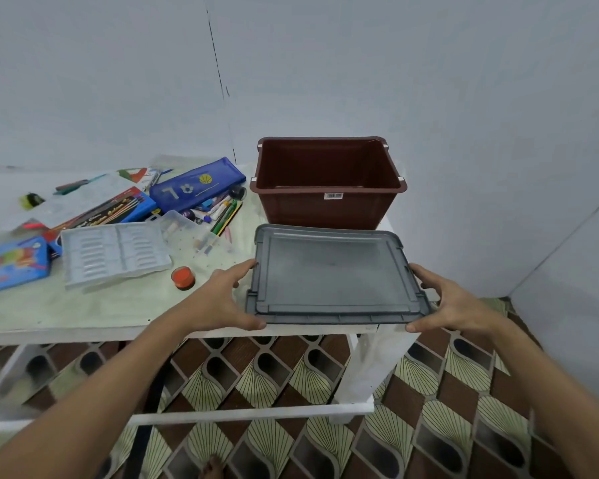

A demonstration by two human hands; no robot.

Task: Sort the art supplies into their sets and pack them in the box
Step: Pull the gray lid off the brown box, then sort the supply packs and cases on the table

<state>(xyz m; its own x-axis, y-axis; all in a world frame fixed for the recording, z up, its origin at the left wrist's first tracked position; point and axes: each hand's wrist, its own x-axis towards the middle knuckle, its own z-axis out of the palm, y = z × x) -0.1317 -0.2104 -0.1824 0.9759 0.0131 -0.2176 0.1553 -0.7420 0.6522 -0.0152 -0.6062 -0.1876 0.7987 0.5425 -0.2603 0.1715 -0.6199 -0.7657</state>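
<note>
One white table point(83, 326) carries everything. The largest thing on it is one brown box point(329, 183), standing open at the far right corner with nothing visible inside. Just in front of the box lies one grey lid point(336, 274), flat at the table's near edge. Two hands hold it: the left hand point(218, 302) grips the lid's left edge, thumb curled at the near corner and fingers along the side, and the right hand point(453, 305) grips the right edge the same way.

Left of the lid sits one clear moulded tray point(115, 252). Behind it lie one dark blue pencil case point(198, 184), one blue brush packet point(118, 207) and, at the far left edge, one blue paint set box point(13, 266). A loose heap of pens and markers point(222, 212), too jumbled to count, spills beside the pencil case. One small orange paint pot point(183, 277) stands near the left hand.
</note>
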